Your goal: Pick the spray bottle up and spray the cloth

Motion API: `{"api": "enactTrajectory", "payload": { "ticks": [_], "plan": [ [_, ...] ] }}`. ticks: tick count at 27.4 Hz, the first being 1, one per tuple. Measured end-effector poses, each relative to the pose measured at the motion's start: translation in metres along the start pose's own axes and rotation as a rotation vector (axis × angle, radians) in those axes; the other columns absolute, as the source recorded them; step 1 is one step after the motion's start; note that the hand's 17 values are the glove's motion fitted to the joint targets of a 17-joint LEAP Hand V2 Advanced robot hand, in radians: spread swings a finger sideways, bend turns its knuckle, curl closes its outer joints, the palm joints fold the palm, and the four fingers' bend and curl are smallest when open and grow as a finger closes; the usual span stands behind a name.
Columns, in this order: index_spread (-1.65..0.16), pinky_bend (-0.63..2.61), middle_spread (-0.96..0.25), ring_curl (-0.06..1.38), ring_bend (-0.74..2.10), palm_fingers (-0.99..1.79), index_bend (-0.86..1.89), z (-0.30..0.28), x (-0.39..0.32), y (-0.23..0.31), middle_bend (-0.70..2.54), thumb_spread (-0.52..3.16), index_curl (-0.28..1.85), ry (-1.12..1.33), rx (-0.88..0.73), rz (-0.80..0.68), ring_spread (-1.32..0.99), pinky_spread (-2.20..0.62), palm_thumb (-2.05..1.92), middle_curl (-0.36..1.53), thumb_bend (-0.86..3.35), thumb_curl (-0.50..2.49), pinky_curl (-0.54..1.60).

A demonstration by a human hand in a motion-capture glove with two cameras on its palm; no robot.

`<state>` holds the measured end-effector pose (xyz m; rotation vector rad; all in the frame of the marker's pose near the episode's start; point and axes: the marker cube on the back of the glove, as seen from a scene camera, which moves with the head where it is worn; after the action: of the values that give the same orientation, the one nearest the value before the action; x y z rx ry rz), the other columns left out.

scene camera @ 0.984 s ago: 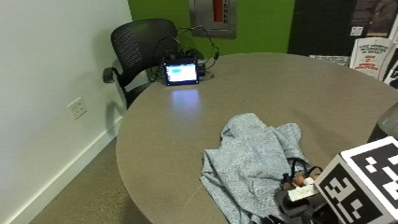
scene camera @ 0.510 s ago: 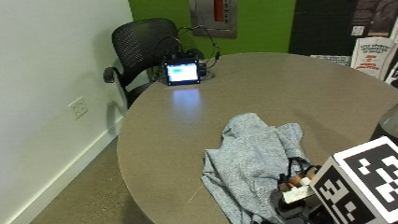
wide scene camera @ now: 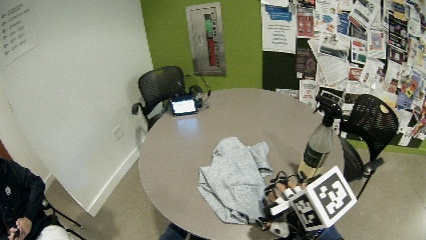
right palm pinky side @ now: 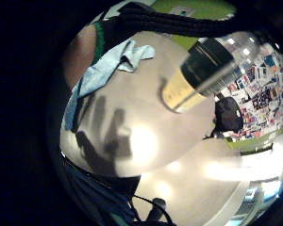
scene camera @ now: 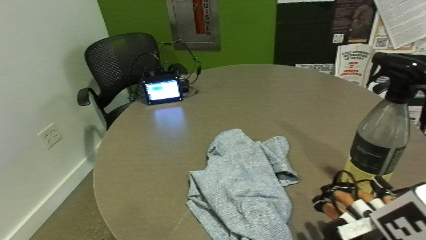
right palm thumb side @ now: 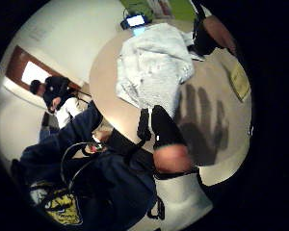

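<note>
1. Two task things sit on the round counter: a crumpled grey cloth near its middle, and a bottle with a black trigger head, standing upright at about 3 o'clock from the cloth, apart from it.
2. The right hand hangs over the counter edge at about 5 o'clock from the cloth, just short of the bottle's base. Its fingers are straight and spread, holding nothing; the shadow on the counter in both palm views shows them splayed.
3. The step in hand looks like the reach. To do it well, I would bring the palm round the bottle's neck below the trigger head, keep the bottle upright, lay one finger on the trigger, then turn the nozzle toward the cloth before squeezing.
4. The bottle carries a dark label above yellowish liquid; its writing is too small to read. No brand is legible anywhere.
</note>
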<state>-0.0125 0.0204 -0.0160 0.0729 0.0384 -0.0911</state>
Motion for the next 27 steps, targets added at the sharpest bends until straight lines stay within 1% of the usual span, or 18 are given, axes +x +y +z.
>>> {"api": "enactTrajectory", "payload": {
  "ticks": [3, 10, 13, 16, 18, 20, 23, 27],
  "plan": [
    [-0.31, 0.11, -0.07, 0.29, 0.33, 0.72, 0.34, -0.009, 0.022, 0.011, 0.31, 1.09, 0.38, 0.002, 0.018, 0.056, -0.09, 0.27, 0.54, 0.33, 0.10, 0.33, 0.10],
    [-0.32, 0.16, -0.09, 0.31, 0.38, 0.83, 0.23, -0.034, 0.089, 0.022, 0.33, 1.09, 0.36, -0.043, 0.107, 0.289, -0.12, 0.26, 0.56, 0.35, 0.06, 0.35, 0.13],
    [-0.32, 0.18, -0.09, 0.32, 0.39, 0.87, 0.16, -0.050, 0.120, 0.012, 0.34, 1.09, 0.35, -0.099, 0.188, 0.386, -0.13, 0.25, 0.57, 0.36, 0.04, 0.36, 0.15],
    [-0.32, 0.19, -0.09, 0.34, 0.41, 0.88, 0.11, -0.067, 0.144, -0.011, 0.35, 1.09, 0.34, -0.207, 0.285, 0.465, -0.14, 0.23, 0.61, 0.37, 0.04, 0.37, 0.17],
    [-0.31, 0.21, -0.10, 0.35, 0.43, 0.85, 0.07, -0.071, 0.156, -0.028, 0.34, 1.09, 0.32, -0.321, 0.336, 0.476, -0.14, 0.22, 0.64, 0.38, 0.04, 0.38, 0.19],
    [-0.31, 0.24, -0.10, 0.36, 0.44, 0.80, 0.05, -0.070, 0.170, -0.045, 0.34, 1.09, 0.30, -0.481, 0.361, 0.457, -0.15, 0.21, 0.68, 0.38, 0.05, 0.40, 0.21],
    [-0.32, 0.23, -0.11, 0.36, 0.43, 0.76, 0.07, -0.062, 0.183, -0.064, 0.34, 1.07, 0.29, -0.706, 0.338, 0.431, -0.16, 0.22, 0.73, 0.39, 0.06, 0.41, 0.23],
    [-0.32, 0.20, -0.13, 0.37, 0.46, 0.78, 0.08, -0.051, 0.186, -0.079, 0.37, 1.05, 0.27, -0.823, 0.294, 0.388, -0.18, 0.22, 0.78, 0.40, 0.05, 0.44, 0.23]
  ]
}}
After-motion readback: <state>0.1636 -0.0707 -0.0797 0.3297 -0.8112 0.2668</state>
